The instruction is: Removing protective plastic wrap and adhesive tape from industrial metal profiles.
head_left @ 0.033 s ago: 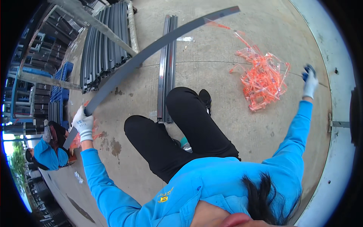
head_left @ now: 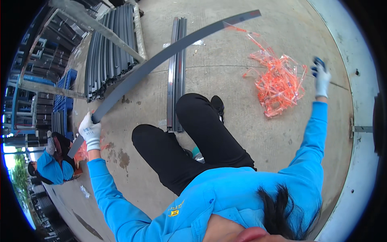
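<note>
While a co-worker in a bright blue top and dark trousers [head_left: 52,167] sits low toward the far left, a blue lattice-sided plastic pallet [head_left: 69,80] stands just beyond, and a small tangle of orange film [head_left: 82,152] lies between that person and the wearer. Next comes the left hand in a white knit glove [head_left: 90,131], its fingers closed around a long, flat, dark grey strip [head_left: 161,58] near the lower end. Behind this hand, a pale metal rack frame [head_left: 141,36] stands beside a thick row of long dark grey profiles [head_left: 111,52].

The held strip is raised above the floor, bowing from beside the co-worker up to the top middle of the view and crossing in front of the rack. Below its arc, narrow dark grey metal profiles [head_left: 176,76] lie side by side on the grey concrete floor [head_left: 238,133], close to the wearer's black-trousered knees [head_left: 197,117]. From near the strip's far end, a strand of clear and orange film [head_left: 244,30] trails toward a crumpled heap of orange and clear plastic film [head_left: 281,86] on the concrete. Right of the heap, the right hand in a white glove with dark blue fingertips [head_left: 322,80] is lifted, well apart from the strip; its fingers are blurred, and I cannot tell whether they pinch anything. A white panel with a curved-looking edge [head_left: 367,169] closes the right side.
</note>
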A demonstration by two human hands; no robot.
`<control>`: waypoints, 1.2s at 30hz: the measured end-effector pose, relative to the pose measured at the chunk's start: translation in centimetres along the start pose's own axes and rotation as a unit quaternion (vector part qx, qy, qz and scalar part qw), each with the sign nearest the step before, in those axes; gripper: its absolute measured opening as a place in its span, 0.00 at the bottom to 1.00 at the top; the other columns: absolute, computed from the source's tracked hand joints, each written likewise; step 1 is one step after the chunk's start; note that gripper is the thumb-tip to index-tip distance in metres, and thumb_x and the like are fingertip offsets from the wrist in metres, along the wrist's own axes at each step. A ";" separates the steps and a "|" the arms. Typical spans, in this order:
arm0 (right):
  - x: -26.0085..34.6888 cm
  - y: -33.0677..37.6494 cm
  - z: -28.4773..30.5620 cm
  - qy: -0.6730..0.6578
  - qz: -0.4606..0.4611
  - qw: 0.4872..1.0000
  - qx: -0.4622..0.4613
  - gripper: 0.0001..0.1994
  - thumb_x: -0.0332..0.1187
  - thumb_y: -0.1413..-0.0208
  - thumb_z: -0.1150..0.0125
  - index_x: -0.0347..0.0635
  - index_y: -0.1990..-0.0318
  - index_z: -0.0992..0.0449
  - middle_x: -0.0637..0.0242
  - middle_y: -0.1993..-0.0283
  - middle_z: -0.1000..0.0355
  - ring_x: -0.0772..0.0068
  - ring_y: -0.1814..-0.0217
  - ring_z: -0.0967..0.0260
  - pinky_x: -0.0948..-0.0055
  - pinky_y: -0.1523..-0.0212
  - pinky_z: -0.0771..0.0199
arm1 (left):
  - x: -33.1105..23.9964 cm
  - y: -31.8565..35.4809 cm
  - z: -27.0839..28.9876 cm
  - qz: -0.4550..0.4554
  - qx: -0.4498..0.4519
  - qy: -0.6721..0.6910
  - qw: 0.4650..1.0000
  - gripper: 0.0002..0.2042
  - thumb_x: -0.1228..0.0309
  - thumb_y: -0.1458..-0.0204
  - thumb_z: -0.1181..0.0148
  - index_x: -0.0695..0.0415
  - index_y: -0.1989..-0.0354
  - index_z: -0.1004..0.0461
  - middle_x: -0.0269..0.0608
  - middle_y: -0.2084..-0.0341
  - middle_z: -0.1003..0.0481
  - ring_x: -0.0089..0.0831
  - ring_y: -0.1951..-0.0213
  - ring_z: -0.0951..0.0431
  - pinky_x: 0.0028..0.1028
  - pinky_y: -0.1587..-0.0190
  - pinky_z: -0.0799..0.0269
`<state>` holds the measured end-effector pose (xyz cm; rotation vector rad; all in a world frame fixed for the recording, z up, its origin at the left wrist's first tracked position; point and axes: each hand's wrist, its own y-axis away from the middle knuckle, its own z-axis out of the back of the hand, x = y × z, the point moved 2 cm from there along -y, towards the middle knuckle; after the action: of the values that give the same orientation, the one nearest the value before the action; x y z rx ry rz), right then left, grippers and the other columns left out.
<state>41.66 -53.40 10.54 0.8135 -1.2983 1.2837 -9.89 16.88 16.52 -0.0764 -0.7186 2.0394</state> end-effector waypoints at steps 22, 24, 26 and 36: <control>0.3 4.0 -19.4 -0.443 -0.142 0.878 -0.110 0.10 0.37 0.45 0.41 0.42 0.61 0.25 0.65 0.61 0.25 0.76 0.77 0.31 0.83 0.84 0.41 | -6.7 -2.3 3.5 -0.100 -0.078 0.003 0.992 0.11 0.77 0.71 0.46 0.54 0.75 0.33 0.37 0.81 0.31 0.41 0.79 0.32 0.33 0.73 0.36; 0.7 5.1 -20.3 -0.470 -0.115 0.873 -0.058 0.09 0.36 0.45 0.42 0.42 0.60 0.25 0.66 0.64 0.25 0.77 0.79 0.32 0.84 0.85 0.43 | -7.1 -2.1 3.1 -0.092 -0.084 0.012 0.992 0.10 0.77 0.70 0.46 0.54 0.74 0.33 0.36 0.81 0.31 0.41 0.79 0.32 0.32 0.72 0.36; 1.7 6.3 -20.7 -0.481 -0.102 0.870 -0.030 0.09 0.35 0.45 0.42 0.42 0.60 0.25 0.67 0.66 0.25 0.78 0.80 0.32 0.84 0.86 0.44 | -7.3 -2.0 2.9 -0.087 -0.085 0.016 0.992 0.10 0.77 0.70 0.46 0.54 0.74 0.33 0.36 0.81 0.31 0.41 0.78 0.32 0.32 0.72 0.36; 1.5 5.1 -15.6 0.033 -0.024 0.982 0.187 0.07 0.33 0.50 0.40 0.41 0.66 0.22 0.71 0.79 0.28 0.82 0.84 0.40 0.84 0.85 0.43 | -1.4 -0.4 -0.3 -0.053 0.078 -0.023 0.995 0.14 0.77 0.69 0.43 0.55 0.68 0.29 0.39 0.76 0.27 0.43 0.75 0.28 0.34 0.71 0.33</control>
<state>39.95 -37.20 8.25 1.0461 -0.9903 1.5263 -8.72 16.06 16.18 0.0969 -0.5784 1.9938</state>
